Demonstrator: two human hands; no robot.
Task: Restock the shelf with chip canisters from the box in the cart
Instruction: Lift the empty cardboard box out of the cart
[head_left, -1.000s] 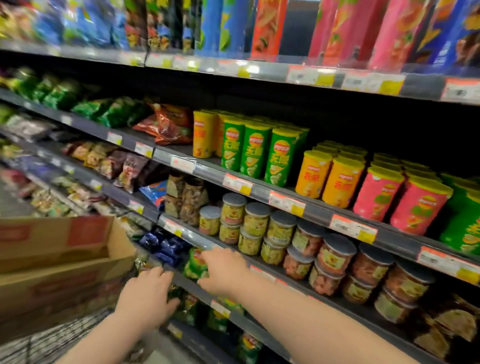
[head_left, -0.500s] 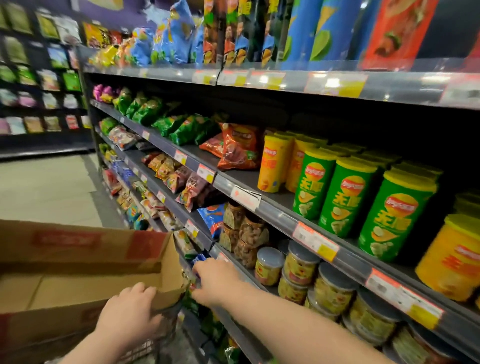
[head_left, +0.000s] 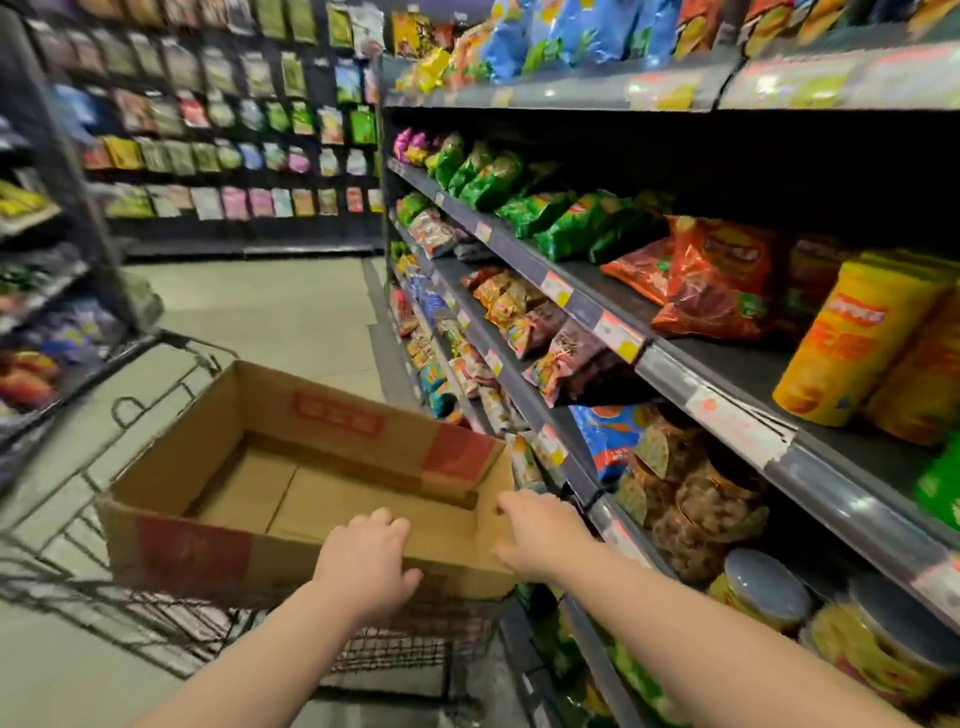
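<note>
An open cardboard box (head_left: 332, 415) with red panels sits in the wire cart (head_left: 171, 623) in front of me. Only its bare cardboard bottom shows inside. My left hand (head_left: 366, 561) lies over the box's near wall, fingers curled over the rim. My right hand (head_left: 540, 535) is at the box's near right corner, fingers above and thumb below the cardboard. Yellow chip canisters (head_left: 841, 338) stand upright on the shelf (head_left: 727, 410) at the right edge of view. A bit of a green canister (head_left: 940, 488) shows below them.
Red and green chip bags (head_left: 711, 280) fill the same shelf to the left. Lidded jars (head_left: 763, 592) and snack bags sit on lower shelves, close to my right arm. Aisle floor (head_left: 270, 306) stretches ahead of the cart. More racks stand left and behind.
My view swung left from the canister shelf to the cart and aisle. My right hand left the lower shelf edge and came to the box's corner. My left hand stayed on the box.
</note>
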